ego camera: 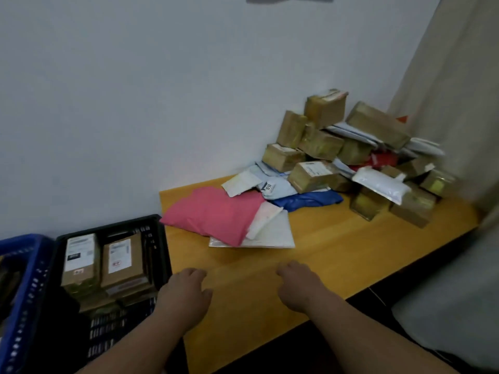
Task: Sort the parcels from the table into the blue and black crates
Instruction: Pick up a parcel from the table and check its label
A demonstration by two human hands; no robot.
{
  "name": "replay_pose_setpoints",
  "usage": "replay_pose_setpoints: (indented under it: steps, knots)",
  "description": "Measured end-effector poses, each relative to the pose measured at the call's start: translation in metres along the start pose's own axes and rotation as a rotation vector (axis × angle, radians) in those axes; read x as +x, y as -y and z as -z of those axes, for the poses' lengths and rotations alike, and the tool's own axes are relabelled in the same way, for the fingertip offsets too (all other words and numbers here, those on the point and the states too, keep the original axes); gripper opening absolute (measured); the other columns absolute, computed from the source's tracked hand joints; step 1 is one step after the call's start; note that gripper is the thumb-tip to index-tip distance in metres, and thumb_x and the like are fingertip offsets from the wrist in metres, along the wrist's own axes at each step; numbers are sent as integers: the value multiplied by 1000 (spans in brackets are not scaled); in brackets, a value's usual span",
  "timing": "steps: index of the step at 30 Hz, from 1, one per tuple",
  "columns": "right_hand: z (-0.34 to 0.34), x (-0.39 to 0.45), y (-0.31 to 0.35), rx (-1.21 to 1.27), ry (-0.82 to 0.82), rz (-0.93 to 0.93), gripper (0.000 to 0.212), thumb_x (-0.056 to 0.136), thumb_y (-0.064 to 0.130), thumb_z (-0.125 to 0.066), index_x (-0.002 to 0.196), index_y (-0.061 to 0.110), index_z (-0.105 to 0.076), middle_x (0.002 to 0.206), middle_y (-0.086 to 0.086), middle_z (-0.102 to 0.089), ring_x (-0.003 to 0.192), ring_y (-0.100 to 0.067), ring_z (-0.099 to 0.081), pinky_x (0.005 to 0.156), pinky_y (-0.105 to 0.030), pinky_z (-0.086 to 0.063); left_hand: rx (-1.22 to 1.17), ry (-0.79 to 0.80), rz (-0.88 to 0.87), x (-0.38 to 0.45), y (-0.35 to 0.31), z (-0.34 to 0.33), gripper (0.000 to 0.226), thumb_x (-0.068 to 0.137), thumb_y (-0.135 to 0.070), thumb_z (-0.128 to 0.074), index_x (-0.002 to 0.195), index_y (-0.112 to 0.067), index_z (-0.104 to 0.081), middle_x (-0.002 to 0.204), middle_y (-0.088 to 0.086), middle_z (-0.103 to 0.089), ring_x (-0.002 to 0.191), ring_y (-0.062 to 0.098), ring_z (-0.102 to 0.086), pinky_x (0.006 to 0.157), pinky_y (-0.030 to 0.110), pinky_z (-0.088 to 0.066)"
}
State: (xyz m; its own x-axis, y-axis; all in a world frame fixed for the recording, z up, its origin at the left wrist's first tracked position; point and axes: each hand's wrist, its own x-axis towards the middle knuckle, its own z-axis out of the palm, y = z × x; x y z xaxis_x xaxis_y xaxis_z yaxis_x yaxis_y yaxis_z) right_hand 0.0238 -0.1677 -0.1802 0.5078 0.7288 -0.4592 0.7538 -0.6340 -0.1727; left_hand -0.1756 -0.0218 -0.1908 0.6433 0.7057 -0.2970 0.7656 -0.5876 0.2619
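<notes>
While both hands, left hand [186, 290] and right hand [297, 282], hover empty with fingers loosely curled above the desk [324, 252], labelled boxes [104, 263] beside them fill the black crate [159, 238]; their print is unreadable.

Blue crate [24, 279] cut off at left edge; parcel pile [378, 157] blurred at right.

White wall [135, 103] behind, beige curtain [459, 90] at right, grey cloth-like obj [445, 306] lower right.

parcels [348, 157] piled, black crate [159, 238] w/ boxes [102, 263]
</notes>
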Motion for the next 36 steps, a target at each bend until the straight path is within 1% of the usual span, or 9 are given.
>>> replay_pose_setpoints:
  steps: [6,9,13,17,21,24,28,33,36]
  knots:
    - [20,32,-56,47,-9,-26,41,97,24,-41,136,19,-48,137,-5,-43,125,-26,-42,100,-38,-42,25,-4,-2,45,-40,-10,52,96,-49,-46,144,-29,-40,147,-5,-41,131,17,-41,101,33,-43]
    - [33,53,-77,34,-45,-57,36,97,29,-43,130,18,-52,134,-5,-45,121,-25,-45,100,-37,-42,25,-19,-18,82,-59,-8,43,93,-45,-48,133,-30,-48,133,-3,-51,121,20,-48,94,35,-46]
    - [63,80,-105,11,-67,-114,52,94,42,-49,141,22,-45,143,-3,-40,129,-25,-40,108,-38,-36,20,-22,-76,142,-91,-1,31,92,-43,-49,117,-25,-53,119,0,-57,108,22,-53,84,35,-46]
    - [97,110,-130,-43,-163,-137,57,91,47,-53,142,23,-44,144,-4,-38,132,-25,-37,109,-39,-32,29,-44,-130,191,-128,10,49,94,-43,-50,138,-22,-45,138,2,-49,122,24,-48,95,38,-42]
    - [121,137,-149,-27,-240,-121,56,90,39,-54,143,25,-41,153,-4,-30,139,-26,-29,114,-40,-25,74,-69,-185,226,-158,23,57,92,-46,-51,144,-24,-39,143,2,-45,128,24,-43,102,40,-40]
    - [137,159,-164,-34,-244,-94,63,90,38,-54,149,27,-32,160,-3,-18,146,-26,-19,117,-41,-19,80,-107,-215,249,-181,31,65,89,-51,-54,146,-24,-36,147,3,-41,134,25,-38,109,39,-35]
    - [157,198,-189,-58,-259,-18,74,87,42,-59,151,27,-24,162,-4,-12,147,-28,-18,119,-45,-21,69,-197,-201,277,-220,36,81,83,-60,-58,150,-24,-29,150,3,-38,138,26,-34,113,41,-31]
    - [176,246,-228,-44,-199,75,84,88,43,-63,154,28,-15,164,-3,-1,148,-30,-13,119,-46,-16,54,-178,-139,316,-275,30,100,76,-64,-63,153,-25,-13,157,2,-24,143,25,-23,117,43,-25]
    - [182,271,-246,-24,-182,138,81,88,38,-63,153,29,-16,164,-3,3,146,-33,-13,118,-46,-16,-3,-178,-91,337,-304,23,107,75,-62,-68,155,-24,-6,160,3,-16,146,26,-17,117,46,-22]
